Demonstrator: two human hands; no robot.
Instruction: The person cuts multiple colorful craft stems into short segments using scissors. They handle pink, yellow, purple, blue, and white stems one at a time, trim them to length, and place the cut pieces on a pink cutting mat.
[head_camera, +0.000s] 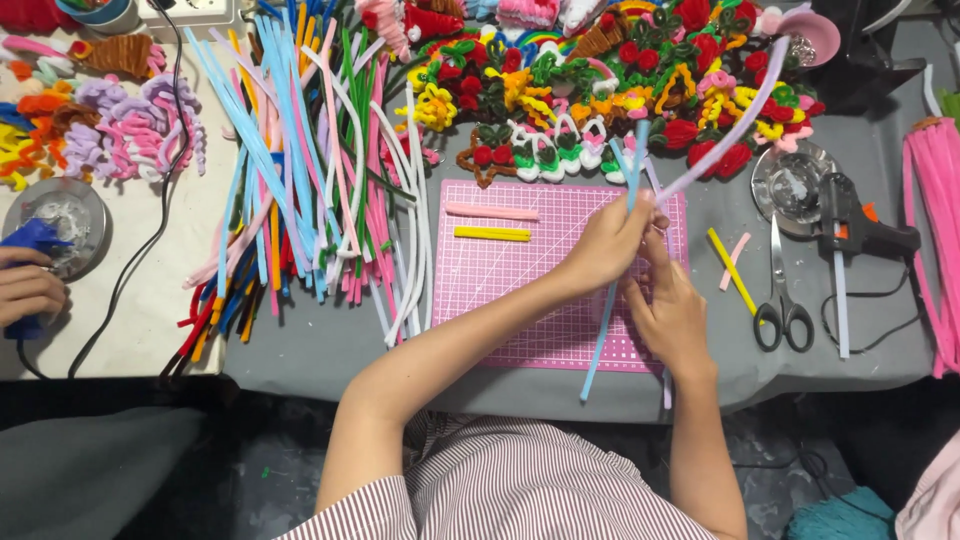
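Observation:
My left hand (603, 243) and my right hand (668, 307) meet over the pink cutting mat (500, 290). Together they pinch a light blue pipe cleaner (602, 336) and a lilac pipe cleaner (735, 125) where the two cross. The blue one runs from above my hands down past the mat's near edge. The lilac one curves up and right over the pile of finished pipe-cleaner flowers (620, 90). A short pink piece (490, 211) and a short yellow piece (492, 233) lie on the mat to the left of my hands.
A big heap of loose coloured pipe cleaners (300, 170) lies left of the mat. Scissors (781, 290), a glue gun (850, 225), a metal dish (790, 185) and cut bits (730, 265) sit at the right. Another person's hand (25, 290) works at the far left.

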